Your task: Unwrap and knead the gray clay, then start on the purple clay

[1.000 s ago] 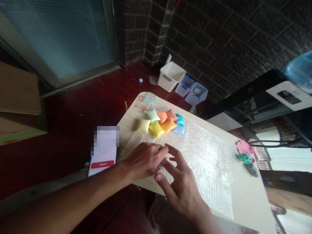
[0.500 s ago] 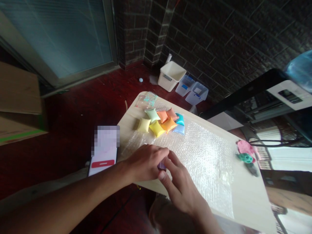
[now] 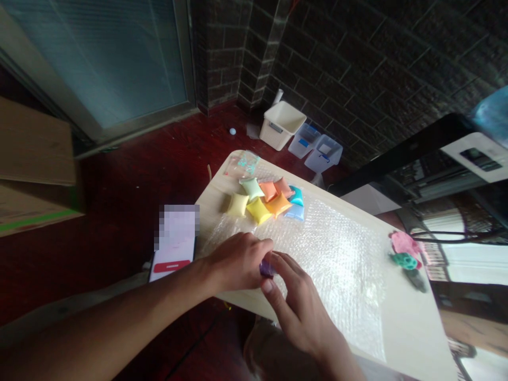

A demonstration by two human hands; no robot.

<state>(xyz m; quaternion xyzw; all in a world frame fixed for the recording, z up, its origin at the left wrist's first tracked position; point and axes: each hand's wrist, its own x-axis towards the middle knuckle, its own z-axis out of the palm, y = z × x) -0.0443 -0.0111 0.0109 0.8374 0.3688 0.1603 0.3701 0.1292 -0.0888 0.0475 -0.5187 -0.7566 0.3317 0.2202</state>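
My left hand [image 3: 240,262] is curled, its fingers closed around a small purple packet [image 3: 266,268] that is mostly hidden between the hands. From the right, my right hand [image 3: 299,301] has its bent fingers on the same packet, with the thumb just below it. Both hands are over the near edge of the table. Beyond them lie several pillow-shaped packets of what looks like soft clay, among them a yellow packet [image 3: 259,211], an orange packet [image 3: 279,205], a pale green packet [image 3: 251,189] and a light blue packet [image 3: 295,212].
Bubble wrap [image 3: 337,254] covers much of the table [image 3: 413,328]. Pink clay [image 3: 405,243] and a green lump [image 3: 405,260] sit at the right end. A phone [image 3: 174,241] is at the left edge. A cream bin [image 3: 278,132] and clear boxes [image 3: 323,153] stand on the floor.
My right fingers have drawn in and bent around the purple packet, and more of its purple shows between the hands. My left hand has stayed nearly in place. The view has shifted slightly.
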